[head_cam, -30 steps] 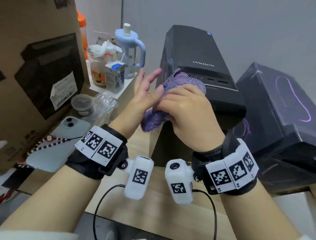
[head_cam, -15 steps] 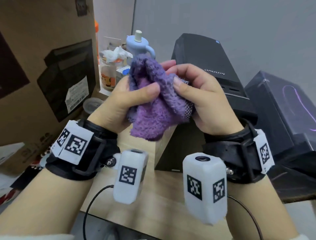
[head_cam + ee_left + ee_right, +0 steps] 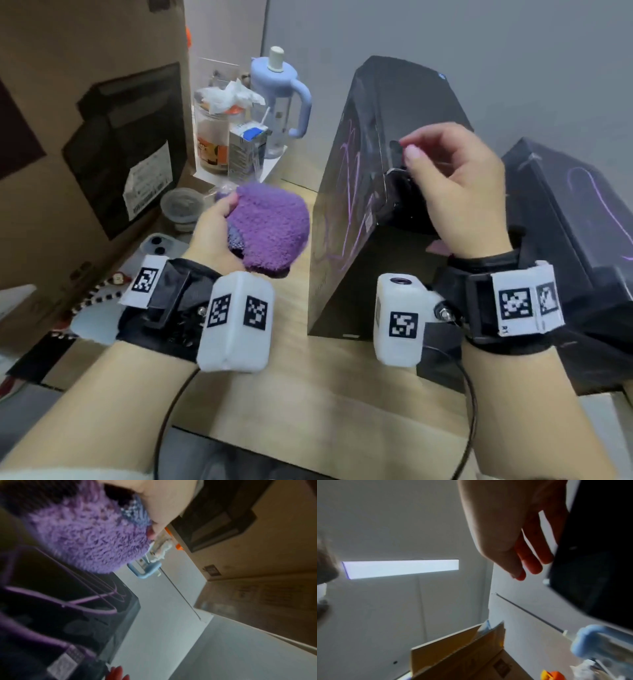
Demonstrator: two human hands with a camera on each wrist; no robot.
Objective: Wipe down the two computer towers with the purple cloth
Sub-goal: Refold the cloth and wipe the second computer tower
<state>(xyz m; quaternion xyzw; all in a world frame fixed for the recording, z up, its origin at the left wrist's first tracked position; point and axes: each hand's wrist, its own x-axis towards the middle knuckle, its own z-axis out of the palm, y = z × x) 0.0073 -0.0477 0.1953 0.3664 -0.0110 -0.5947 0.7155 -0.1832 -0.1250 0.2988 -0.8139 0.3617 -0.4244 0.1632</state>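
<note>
2 black computer towers (image 3: 394, 144) stand on our pale wooden desk (image 3: 308, 394) before a grey wall, a cardboard box (image 3: 85, 137) at left. Our left hand (image 3: 212, 233) clutches the purple cloth (image 3: 270, 222) beside the nearer tower; our right hand (image 3: 455, 192), fingers loosely curled, touches that tower's front.

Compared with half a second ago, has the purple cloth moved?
Yes. The purple cloth has moved left and down, away from the upright computer tower. It was in both hands before the tower's top; now only the left hand holds it, nearer the desk.
</note>
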